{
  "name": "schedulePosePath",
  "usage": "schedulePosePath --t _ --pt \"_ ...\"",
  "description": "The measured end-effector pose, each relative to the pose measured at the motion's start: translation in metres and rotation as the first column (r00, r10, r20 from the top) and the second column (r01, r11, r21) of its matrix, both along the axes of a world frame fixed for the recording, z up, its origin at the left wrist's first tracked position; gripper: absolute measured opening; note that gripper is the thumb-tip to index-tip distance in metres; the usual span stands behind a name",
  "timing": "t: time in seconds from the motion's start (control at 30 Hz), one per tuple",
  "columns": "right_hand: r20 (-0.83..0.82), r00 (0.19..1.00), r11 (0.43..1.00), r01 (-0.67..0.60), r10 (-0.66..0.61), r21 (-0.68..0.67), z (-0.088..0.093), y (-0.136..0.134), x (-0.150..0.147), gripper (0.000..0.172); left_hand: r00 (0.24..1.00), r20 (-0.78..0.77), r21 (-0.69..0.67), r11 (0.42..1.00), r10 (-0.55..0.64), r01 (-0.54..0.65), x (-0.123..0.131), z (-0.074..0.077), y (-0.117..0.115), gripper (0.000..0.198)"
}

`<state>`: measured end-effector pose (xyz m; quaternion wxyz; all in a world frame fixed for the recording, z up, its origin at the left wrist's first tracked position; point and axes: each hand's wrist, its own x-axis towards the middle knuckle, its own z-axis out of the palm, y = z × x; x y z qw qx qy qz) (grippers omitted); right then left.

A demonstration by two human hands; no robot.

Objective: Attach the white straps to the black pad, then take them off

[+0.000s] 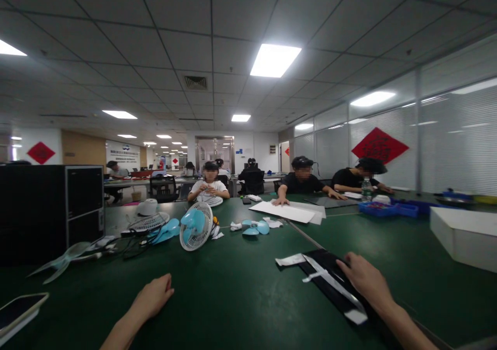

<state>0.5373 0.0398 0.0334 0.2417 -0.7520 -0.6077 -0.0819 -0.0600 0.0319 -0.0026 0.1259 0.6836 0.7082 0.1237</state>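
My left hand [153,297] rests on the dark green table [233,288] with its fingers curled in loosely and nothing visible in it. My right hand [365,277] lies on a black flat strip [330,280] crossed by white tape [330,282]; its fingers bend down onto the strip. A small white desk fan with blue blades [196,227] stands upright beyond my left hand. Loose blue fan blades [256,228] lie behind it.
A phone [19,311] lies at the near left edge. A black computer case [50,210] stands at left, with fan parts and cables beside it. A white box [464,233] sits at right. Three people sit across the table, by white sheets [287,211] and a blue tray [386,208].
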Motion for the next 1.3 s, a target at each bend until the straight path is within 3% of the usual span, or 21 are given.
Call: schedulePosePath --t 0.13,0.3,0.57,0.7,0.9,1.07,1.3 --pt "-0.128 0.99 0.993 0.041 -0.055 -0.108 -0.005 -0.026 0.001 0.04 1.0 0.001 0.002 1.0 0.005 -0.005 -0.001 -0.001 0.001 0.013" --pt "-0.275 0.961 0.987 -0.033 -0.012 -0.157 -0.016 -0.046 0.007 0.038 1.0 -0.004 0.016 1.0 -0.003 0.003 -0.002 -0.004 0.003 0.013" --pt "-0.415 0.908 0.993 -0.094 0.055 -0.074 -0.03 -0.038 0.008 0.048 0.999 -0.04 0.037 0.999 -0.003 0.005 0.001 0.0 -0.002 0.015" --pt "-0.48 0.871 0.989 -0.142 0.108 -0.034 -0.033 -0.034 0.009 0.045 0.998 -0.058 0.041 0.999 0.007 -0.004 0.003 0.0 -0.001 0.013" --pt "-0.593 0.771 0.958 -0.286 0.231 0.002 -0.014 -0.037 -0.002 0.045 1.0 -0.018 0.036 0.999 -0.016 0.017 -0.005 -0.009 0.005 0.016" --pt "-0.56 0.784 0.956 -0.289 0.269 0.054 0.009 -0.042 -0.024 0.044 1.0 -0.011 0.019 1.0 -0.01 0.01 -0.011 -0.015 0.01 0.015" --pt "-0.5 0.773 0.915 -0.385 0.39 0.118 0.043 -0.058 -0.064 0.037 1.0 -0.007 0.032 0.999 -0.013 0.013 -0.007 -0.011 0.007 0.016"
